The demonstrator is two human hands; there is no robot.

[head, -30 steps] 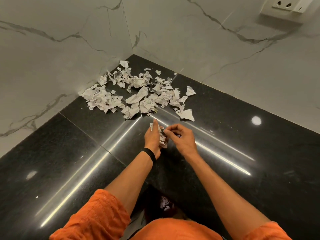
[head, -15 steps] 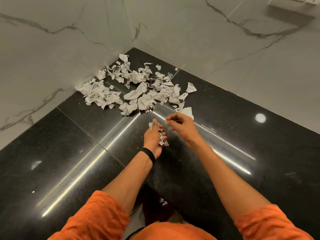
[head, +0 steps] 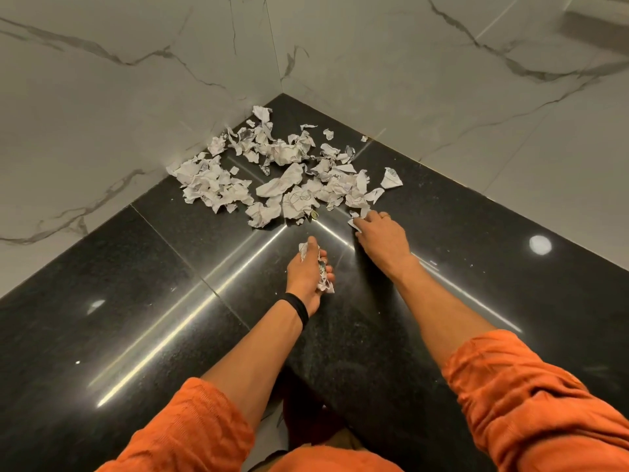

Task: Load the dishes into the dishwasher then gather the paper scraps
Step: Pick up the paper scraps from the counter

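Several torn and crumpled white paper scraps (head: 282,175) lie spread in the corner of a black polished countertop (head: 136,301). My left hand (head: 306,272), with a black band at the wrist, grips a small bunch of gathered scraps (head: 321,267) above the counter. My right hand (head: 383,235) reaches out to the near right edge of the pile, and its fingertips pinch a white scrap (head: 354,223) lying there. A single larger scrap (head: 391,178) lies apart at the right of the pile.
White marble-patterned walls (head: 119,97) meet in the corner right behind the pile. Bright light streaks and round reflections show on the counter. Orange sleeves (head: 527,403) fill the bottom of the view.
My right hand has left my left hand and moved forward and right to the pile's edge, onto a scrap. My left hand keeps its bunch of scraps and stays about where it was.
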